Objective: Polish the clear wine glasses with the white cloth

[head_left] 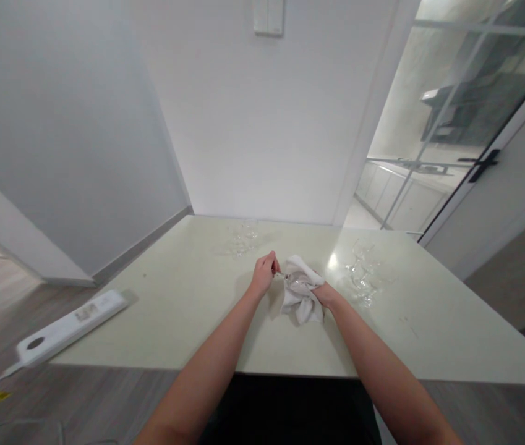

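My left hand (264, 272) is closed at the stem end of a clear stemmed glass (296, 282), which lies tilted on its side with its bowl toward the right. A white cloth (303, 308) wraps around part of the bowl and hangs down in loose folds to the tabletop. My right hand (324, 293) grips the cloth at the bowl's right side; its fingers are mostly hidden by the fabric. Both hands are just above the middle of the pale table (174, 296).
Several clear glasses (243, 235) stand at the back left of the table, with more clear glassware (363, 275) to the right. A white power strip (74, 324) lies across the left edge. Beyond are a white wall (262, 123) and a glazed door with a black handle (485, 165).
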A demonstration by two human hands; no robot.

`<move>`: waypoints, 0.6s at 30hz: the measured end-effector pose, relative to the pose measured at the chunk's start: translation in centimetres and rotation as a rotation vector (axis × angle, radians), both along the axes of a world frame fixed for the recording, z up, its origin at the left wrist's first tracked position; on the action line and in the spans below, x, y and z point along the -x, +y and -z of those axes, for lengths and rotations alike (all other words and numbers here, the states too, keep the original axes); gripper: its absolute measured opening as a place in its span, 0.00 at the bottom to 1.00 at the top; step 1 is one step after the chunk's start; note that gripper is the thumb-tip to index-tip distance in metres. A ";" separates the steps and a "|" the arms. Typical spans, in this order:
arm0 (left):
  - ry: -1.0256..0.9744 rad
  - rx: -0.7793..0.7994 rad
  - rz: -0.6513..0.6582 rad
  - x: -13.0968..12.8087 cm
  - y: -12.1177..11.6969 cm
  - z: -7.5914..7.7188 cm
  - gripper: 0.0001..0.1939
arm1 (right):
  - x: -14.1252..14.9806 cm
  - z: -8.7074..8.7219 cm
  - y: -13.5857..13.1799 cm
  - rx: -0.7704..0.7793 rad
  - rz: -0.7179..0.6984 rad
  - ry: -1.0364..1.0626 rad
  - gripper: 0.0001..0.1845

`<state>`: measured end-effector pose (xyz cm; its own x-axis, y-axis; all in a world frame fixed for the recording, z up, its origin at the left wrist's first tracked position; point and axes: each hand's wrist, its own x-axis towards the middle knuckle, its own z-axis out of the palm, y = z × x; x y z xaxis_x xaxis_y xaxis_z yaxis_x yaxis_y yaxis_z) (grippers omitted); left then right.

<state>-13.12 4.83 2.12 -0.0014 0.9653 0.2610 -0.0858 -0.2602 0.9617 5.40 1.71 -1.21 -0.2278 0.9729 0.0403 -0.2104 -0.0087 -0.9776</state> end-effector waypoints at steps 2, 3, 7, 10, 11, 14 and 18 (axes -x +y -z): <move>-0.018 0.012 0.005 -0.1 -0.1 -0.1 0.30 | 0.3 -0.8 -0.2 0.059 -0.048 0.068 0.22; -0.028 0.018 0.005 -0.2 -0.1 -0.1 0.29 | 0.5 -1.2 -0.3 0.098 -0.048 0.123 0.20; -0.115 0.036 -0.064 -0.7 -0.1 -0.2 0.27 | 1.1 -2.6 -0.2 0.168 -0.050 0.305 0.25; -0.161 0.004 -0.140 -1.3 -0.4 -0.1 0.24 | 1.7 -2.6 0.0 0.101 -0.013 0.294 0.23; -0.128 -0.018 -0.122 -1.6 -0.6 -0.1 0.23 | 1.9 -2.4 0.1 0.069 0.017 0.286 0.19; 0.088 -0.120 0.046 -2.1 -1.4 -0.1 0.20 | 2.1 -1.7 0.6 -0.019 0.157 0.274 0.12; 0.285 -0.319 0.201 -2.2 -2.2 -0.7 0.19 | 1.1 -1.1 1.5 -0.064 0.285 0.236 0.10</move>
